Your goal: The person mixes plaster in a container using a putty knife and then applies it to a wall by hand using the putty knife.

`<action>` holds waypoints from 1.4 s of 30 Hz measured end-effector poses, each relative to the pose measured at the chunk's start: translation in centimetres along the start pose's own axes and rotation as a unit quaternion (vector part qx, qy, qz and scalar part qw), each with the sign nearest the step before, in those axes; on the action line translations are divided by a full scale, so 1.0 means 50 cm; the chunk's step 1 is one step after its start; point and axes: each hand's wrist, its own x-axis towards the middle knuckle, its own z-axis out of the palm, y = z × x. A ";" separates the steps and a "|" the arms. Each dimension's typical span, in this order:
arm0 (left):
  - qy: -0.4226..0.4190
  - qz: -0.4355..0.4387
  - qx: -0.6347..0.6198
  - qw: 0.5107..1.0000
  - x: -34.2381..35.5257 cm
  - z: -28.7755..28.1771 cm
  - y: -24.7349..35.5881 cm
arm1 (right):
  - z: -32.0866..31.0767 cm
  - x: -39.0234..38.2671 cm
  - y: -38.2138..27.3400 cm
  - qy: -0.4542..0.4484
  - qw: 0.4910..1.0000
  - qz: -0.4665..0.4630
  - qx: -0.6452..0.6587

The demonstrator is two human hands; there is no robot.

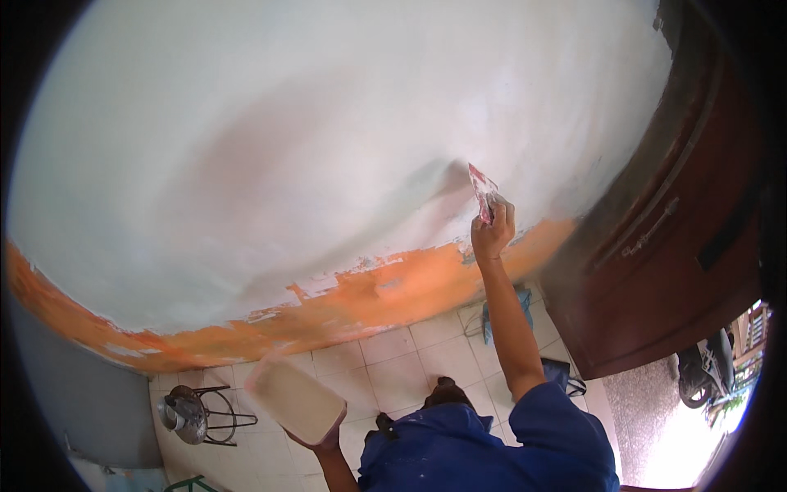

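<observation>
My right hand (494,234) is raised to the wall and closed round a flat red putty scraper (480,187) smeared with white. The blade stands at or very near the wall's surface; I cannot tell whether it touches. White coating covers most of the wall (270,107), and an orange band (426,283) with ragged edges and pale patches runs along its foot. Low on the left, my left hand (326,443) grips the near end of a pale rectangular tub (341,414), whose inside looks pale cream. The fingers under the tub are mostly hidden.
A metal-legged stool (217,416) with a grey pot (172,412) on it stands on the tiled floor (389,365) at left. At right are a dark brown door (680,246), a blue bag (515,318), a dark bag (561,377) and, outside, a motorcycle (703,373).
</observation>
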 end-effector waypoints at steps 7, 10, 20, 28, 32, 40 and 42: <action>0.015 0.032 -0.137 0.990 0.022 0.111 -0.025 | 0.073 -0.098 0.119 -0.049 0.982 -0.179 0.032; -0.028 0.003 -0.274 0.961 0.026 0.131 -0.057 | 0.107 -0.154 0.160 -0.088 0.972 -0.218 0.028; -0.109 -0.025 -0.241 0.964 0.050 0.251 -0.186 | 0.079 -0.270 0.280 -0.218 0.950 -0.202 0.100; -0.058 -0.016 -0.278 0.959 0.010 0.284 -0.206 | -0.009 -0.076 0.204 -0.103 0.979 -0.141 0.103; -0.029 0.008 -0.189 0.982 0.009 0.231 -0.211 | 0.066 -0.060 0.146 -0.067 0.980 -0.151 0.106; -0.049 -0.004 -0.200 0.979 0.026 0.190 -0.208 | 0.133 -0.184 0.187 -0.079 0.975 -0.186 0.092; -0.005 0.044 -0.022 0.999 0.018 0.149 -0.209 | 0.101 -0.248 0.186 -0.154 0.954 -0.235 0.108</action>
